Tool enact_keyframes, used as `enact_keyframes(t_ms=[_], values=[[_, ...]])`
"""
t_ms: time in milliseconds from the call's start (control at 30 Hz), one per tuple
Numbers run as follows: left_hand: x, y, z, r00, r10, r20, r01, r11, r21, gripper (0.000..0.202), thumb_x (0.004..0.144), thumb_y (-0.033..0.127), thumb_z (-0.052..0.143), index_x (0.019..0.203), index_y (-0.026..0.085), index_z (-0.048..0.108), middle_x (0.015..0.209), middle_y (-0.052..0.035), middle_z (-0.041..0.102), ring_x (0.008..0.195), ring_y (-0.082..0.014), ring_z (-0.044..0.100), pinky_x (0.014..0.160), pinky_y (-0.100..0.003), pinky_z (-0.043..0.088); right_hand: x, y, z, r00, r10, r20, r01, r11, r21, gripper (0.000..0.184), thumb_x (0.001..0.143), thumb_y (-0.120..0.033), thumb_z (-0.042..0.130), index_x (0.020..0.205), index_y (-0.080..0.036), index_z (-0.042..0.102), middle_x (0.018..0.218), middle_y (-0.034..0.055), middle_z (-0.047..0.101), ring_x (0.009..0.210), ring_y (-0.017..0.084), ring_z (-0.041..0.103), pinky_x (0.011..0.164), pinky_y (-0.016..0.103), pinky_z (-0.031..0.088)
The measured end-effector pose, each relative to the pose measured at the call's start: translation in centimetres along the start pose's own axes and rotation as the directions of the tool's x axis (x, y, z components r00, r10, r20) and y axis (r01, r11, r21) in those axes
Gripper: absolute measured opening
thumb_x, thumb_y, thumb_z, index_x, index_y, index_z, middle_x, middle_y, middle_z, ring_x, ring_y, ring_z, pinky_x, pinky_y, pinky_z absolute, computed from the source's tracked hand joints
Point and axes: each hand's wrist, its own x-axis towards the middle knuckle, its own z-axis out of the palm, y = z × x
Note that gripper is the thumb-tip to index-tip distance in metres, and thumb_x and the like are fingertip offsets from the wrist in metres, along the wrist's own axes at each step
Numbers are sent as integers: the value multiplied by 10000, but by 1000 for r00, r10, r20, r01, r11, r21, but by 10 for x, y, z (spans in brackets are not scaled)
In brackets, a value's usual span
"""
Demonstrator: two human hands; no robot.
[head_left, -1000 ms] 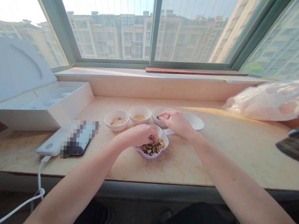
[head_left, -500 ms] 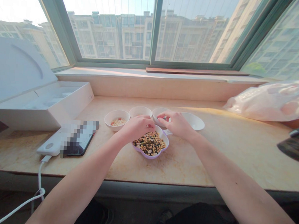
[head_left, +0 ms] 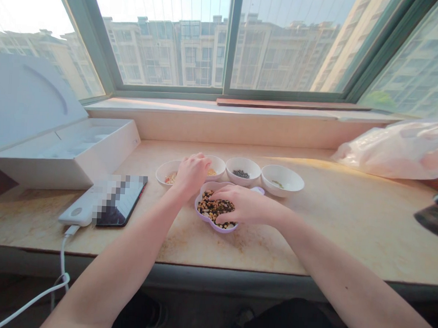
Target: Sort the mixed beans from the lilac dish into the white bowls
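Observation:
A lilac, lobed bowl with a short handle holds a mix of yellow, black, green and pale beans and seeds. Over it hovers my right hand, thumb and fingers spread above the mix. My left hand is at the second white bowl, which has yellow beans in it; its fingers are curled down and their tips are hidden. Partly behind that hand stands a white bowl with pale and reddish pieces. Black beans lie in the third white bowl, and a few green grains in the fourth.
At left are an open white box, a white power bank with a cable, and a phone. A plastic bag and a dark object are at right. The window ledge runs behind the counter.
My left hand has moved from the lilac bowl up and left to the second white bowl. My right hand has come from the black beans' bowl down over the mix, its fingers spreading.

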Motion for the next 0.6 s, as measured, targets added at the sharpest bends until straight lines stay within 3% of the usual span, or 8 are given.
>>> enact_keyframes(t_ms=[233, 367, 600], values=[[0, -1, 6, 1000, -28, 5, 28, 1000, -8, 368, 1013, 206, 419, 1193, 188, 740, 1175, -124, 714, 1121, -277, 655, 966, -414, 451, 1, 8, 1, 999, 26, 32, -25, 1000, -9, 177, 856, -215, 730, 1008, -228, 819, 1184, 69, 767, 1070, 287, 695, 949, 386, 542], [-2, 0, 5, 999, -31, 15, 32, 999, -36, 358, 1015, 224, 430, 1196, 187, 737, 1190, -121, 714, 1136, -273, 652, 1001, -422, 449, 0, 11, 4, 998, 63, 26, -63, 998, 7, 208, 863, -181, 708, 1009, -262, 831, 1099, 25, 792, 1014, 261, 719, 934, 359, 551], [-5, 5, 2, 999, -28, 44, 31, 997, -66, 333, 1002, 209, 462, 1185, 194, 739, 1233, -109, 715, 1150, -265, 654, 1017, -411, 457, 2, 12, 4, 996, 85, 4, -85, 995, 45, 229, 839, -113, 690, 965, -227, 844, 1021, 39, 814, 961, 227, 742, 908, 316, 554]])
